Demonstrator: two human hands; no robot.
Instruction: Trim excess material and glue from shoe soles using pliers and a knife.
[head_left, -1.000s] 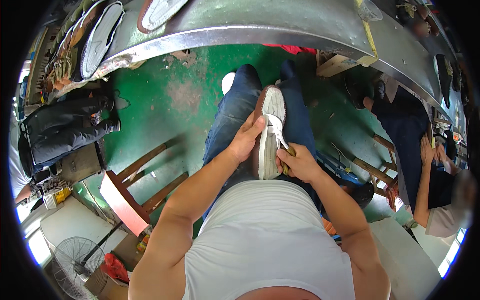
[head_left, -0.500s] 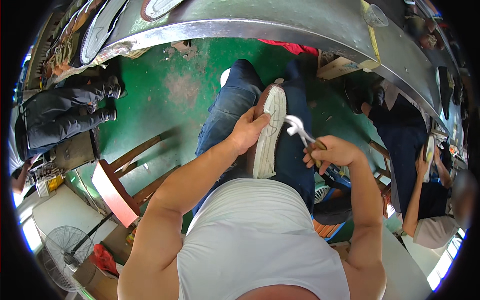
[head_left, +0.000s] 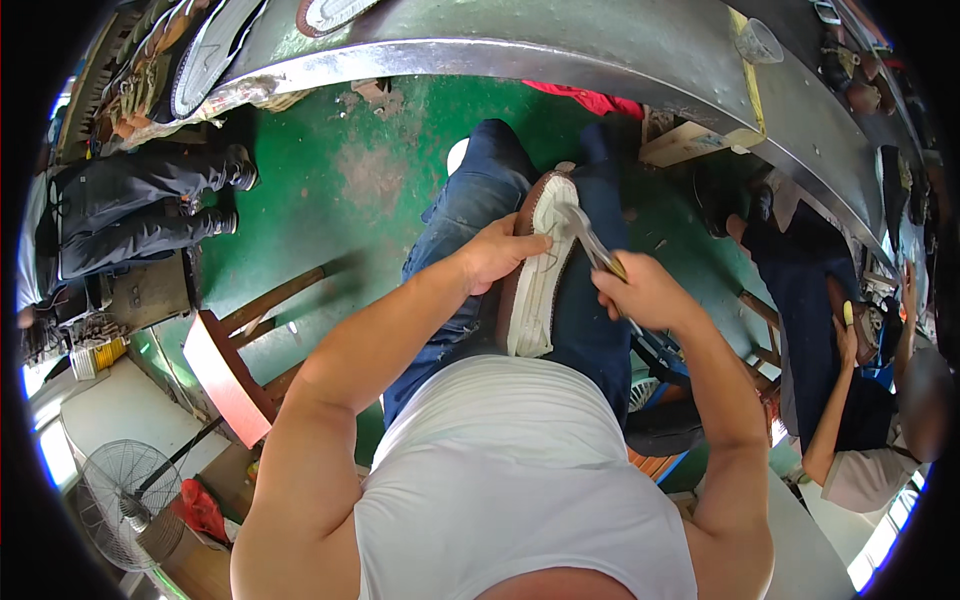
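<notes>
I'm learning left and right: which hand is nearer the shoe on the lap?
Left. The left hand grips the shoe itself; the right hand is off its right side, holding a metal tool.

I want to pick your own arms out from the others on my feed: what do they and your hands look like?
Both arms are bare, with no sleeves, below a white sleeveless top. The left hand and right hand show no gloves, and no watch or cables show.
</notes>
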